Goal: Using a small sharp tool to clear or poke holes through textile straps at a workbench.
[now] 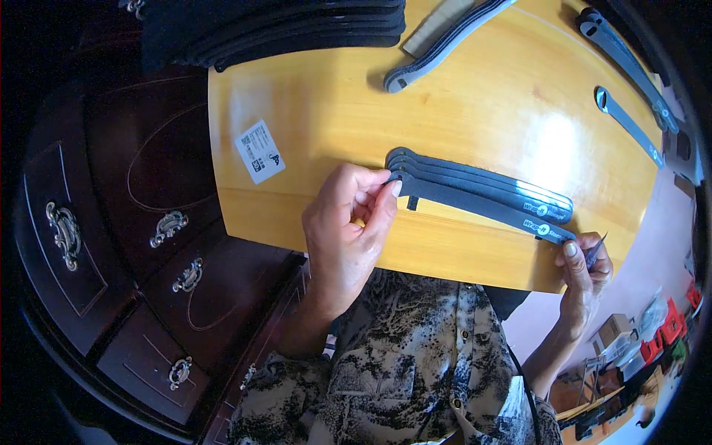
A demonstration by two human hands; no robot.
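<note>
A dark grey hook-and-loop strap (475, 208) with white print stretches between my two hands over the table's near edge. My left hand (345, 237) pinches its rounded end between thumb and fingertips. At the other end, my right hand (582, 278) grips the strap with the thumb on top, and a dark pointed piece sticks out past those fingers. Just beyond the held strap lie several similar straps (482, 178), fanned in a row with their rounded ends toward the left. A small black tab shows below the held strap near my left fingers.
On the yellow wooden table (319, 104) a white printed label (259, 152) lies at left. Stacked black pieces (311, 37) sit at the far left, a strap bundle (445, 48) beyond the middle. More straps (627, 63) and a single strap (630, 126) lie right. Dark drawers (67, 237) stand left.
</note>
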